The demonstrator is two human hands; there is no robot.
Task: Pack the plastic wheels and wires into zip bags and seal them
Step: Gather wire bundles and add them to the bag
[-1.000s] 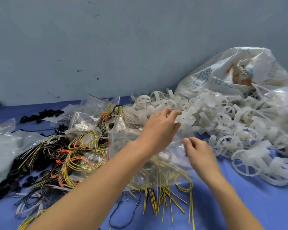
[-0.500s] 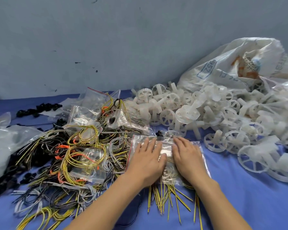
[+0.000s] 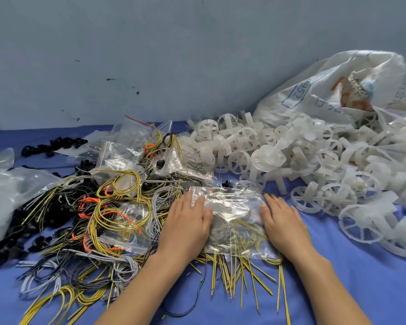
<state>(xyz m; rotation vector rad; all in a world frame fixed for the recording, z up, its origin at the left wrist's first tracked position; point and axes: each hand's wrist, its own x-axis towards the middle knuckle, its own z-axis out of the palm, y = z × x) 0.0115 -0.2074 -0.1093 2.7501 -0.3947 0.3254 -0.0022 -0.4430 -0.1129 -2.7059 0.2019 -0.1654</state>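
1. The zip bag [image 3: 230,207] is laid flat on the blue cloth [image 3: 361,289] at the near centre; yellow wire and pale round parts are seen through its clear plastic.
2. The left hand [image 3: 185,226] is pressed flat on the bag's left part, fingers straight, nothing gripped.
3. The right hand [image 3: 284,224] is laid flat along the bag's right edge, fingers straight, nothing gripped.
4. Loose yellow wires [image 3: 244,273] are fanned out from under the bag's near side.
5. The plastic wheels [image 3: 291,160] are heaped at the far right, before a white sack [image 3: 338,90].
6. A wire tangle [image 3: 103,219] and other clear bags [image 3: 127,151] are spread to the left.
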